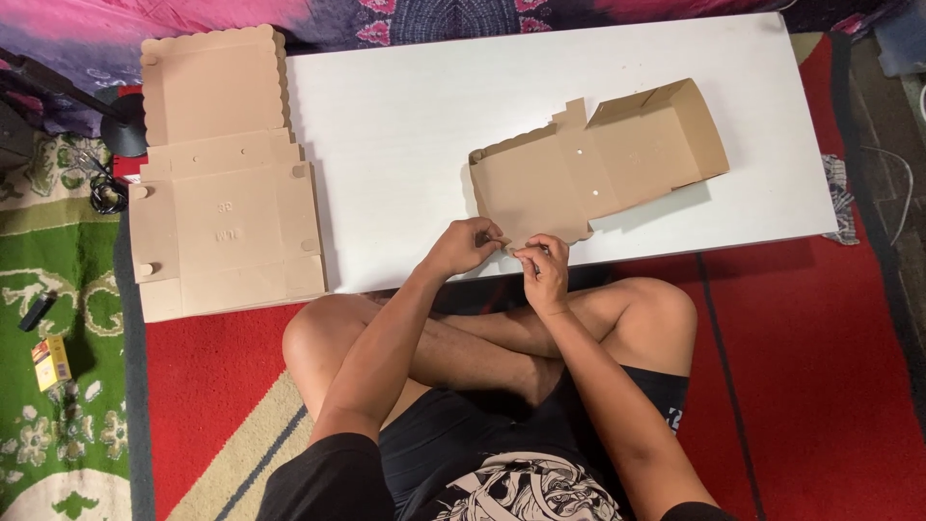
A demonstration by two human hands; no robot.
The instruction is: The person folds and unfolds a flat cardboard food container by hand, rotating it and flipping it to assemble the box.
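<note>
Head view: box flap (pixel 511 241) between both grips (pixel 511 249).

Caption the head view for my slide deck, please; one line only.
Seated cross-legged, a person pinches the near edge of a half-folded cardboard box with left hand and right hand on a white table.

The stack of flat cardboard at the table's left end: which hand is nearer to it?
Left. The left hand is at the near edge of the half-folded box, closer to the flat cardboard stack. The right hand is just beyond it, farther away.
</note>
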